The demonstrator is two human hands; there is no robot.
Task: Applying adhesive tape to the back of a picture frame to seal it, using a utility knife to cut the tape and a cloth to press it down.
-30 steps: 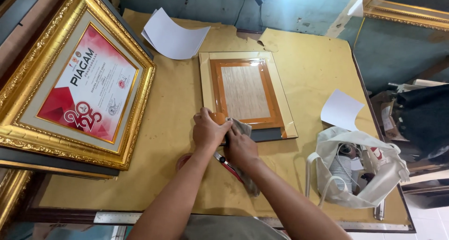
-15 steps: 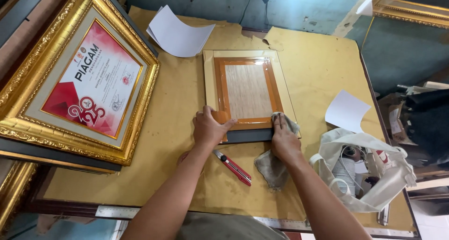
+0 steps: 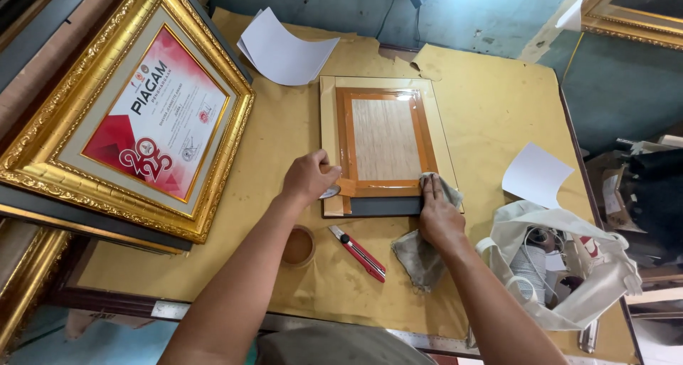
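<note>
While the small frame (image 3: 384, 148) lies face down in the middle of the head view on the yellow counter (image 3: 498, 109), the left hand (image 3: 309, 178) presses flat on its lower left corner and the right hand (image 3: 437, 212) grips a grey rag (image 3: 420, 255) against its lower right edge. It looks like wiping. A red cutter (image 3: 358, 252) lies below. At upper left stands a gold frame (image 3: 128, 116) with a red and white certificate.

- surface (image 3: 498, 116): tan paper or board covering, torn at far edge, dark wood rim along near side
- wall (image 3: 356, 2) behind: teal, scuffed
- gilt frames (image 3: 633, 20) leaning top right and far left
- bright light from above
</note>
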